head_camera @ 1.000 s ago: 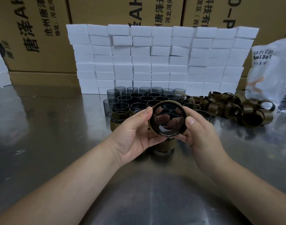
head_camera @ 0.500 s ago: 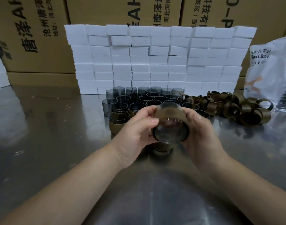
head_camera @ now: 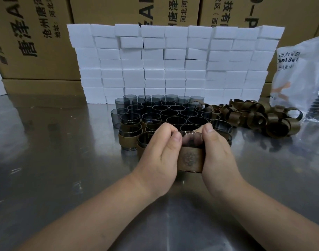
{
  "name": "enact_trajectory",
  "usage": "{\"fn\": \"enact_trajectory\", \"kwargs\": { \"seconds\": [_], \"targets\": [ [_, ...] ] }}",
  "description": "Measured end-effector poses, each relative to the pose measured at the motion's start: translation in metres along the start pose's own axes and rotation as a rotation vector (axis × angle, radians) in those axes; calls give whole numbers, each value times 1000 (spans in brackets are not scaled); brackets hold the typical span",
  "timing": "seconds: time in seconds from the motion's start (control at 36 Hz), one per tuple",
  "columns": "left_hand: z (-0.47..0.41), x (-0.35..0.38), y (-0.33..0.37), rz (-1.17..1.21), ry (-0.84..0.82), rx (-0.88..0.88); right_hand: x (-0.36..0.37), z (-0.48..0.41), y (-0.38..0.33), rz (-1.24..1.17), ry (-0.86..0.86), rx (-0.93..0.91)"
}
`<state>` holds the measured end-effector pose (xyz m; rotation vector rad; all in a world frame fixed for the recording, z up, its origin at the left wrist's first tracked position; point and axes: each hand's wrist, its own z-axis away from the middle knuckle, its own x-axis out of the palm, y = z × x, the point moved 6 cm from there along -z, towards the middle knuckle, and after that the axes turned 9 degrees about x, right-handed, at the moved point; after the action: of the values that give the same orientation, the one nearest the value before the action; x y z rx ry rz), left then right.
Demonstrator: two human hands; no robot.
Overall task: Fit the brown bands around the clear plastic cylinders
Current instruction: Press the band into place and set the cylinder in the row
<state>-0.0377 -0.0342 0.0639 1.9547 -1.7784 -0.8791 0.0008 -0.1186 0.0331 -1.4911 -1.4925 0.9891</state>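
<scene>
Along the back, tall cardboard boxes [head_camera: 37, 33] printed with dark characters. Below and in front, a shiny metal table [head_camera: 46, 178] spanning the whole view. Against the boxes, a wall of white blocks [head_camera: 173, 66], stacked in rows. At the far right, a crinkled white plastic bag [head_camera: 303, 73] with printing (mostly too small to read). Just before the white wall, a packed cluster of clear plastic cylinders [head_camera: 169, 113], upright, open ends up, smoky in tint. Right of the cluster and touching it, a loose heap of brown bands [head_camera: 254, 116], curled, lying every which way. At the cluster's near left edge, a banded cylinder [head_camera: 129, 142] standing upright.

Nearest the camera, left hand [head_camera: 158, 160] and right hand [head_camera: 218, 158] facing each other, fingers curled, thumbs at the rim, both gripping one held cylinder [head_camera: 192, 140] by its sides, in front of the cluster; resting on the table or lifted off it, hard to tell. Round the lower part of that cylinder, a fitted band [head_camera: 190, 161] with a faint stamped pattern, clear rim showing above.
</scene>
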Motion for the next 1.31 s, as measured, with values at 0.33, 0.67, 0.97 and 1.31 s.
{"fn": "enact_trajectory", "kwargs": {
  "seconds": [0.33, 0.67, 0.97, 1.31],
  "targets": [
    [3, -8, -26, -27, 46, 91, -10, 9, -11, 75, 61, 67],
    [3, -8, -31, 44, 80, -3, -11, 8, -6, 80, 70, 113],
    [4, -9, -34, 73, 91, -44, -12, 7, 1, 72, 87, 130],
    [4, -11, -34, 46, 91, -59, -10, 7, -1, 72, 48, 125]
  ]
}}
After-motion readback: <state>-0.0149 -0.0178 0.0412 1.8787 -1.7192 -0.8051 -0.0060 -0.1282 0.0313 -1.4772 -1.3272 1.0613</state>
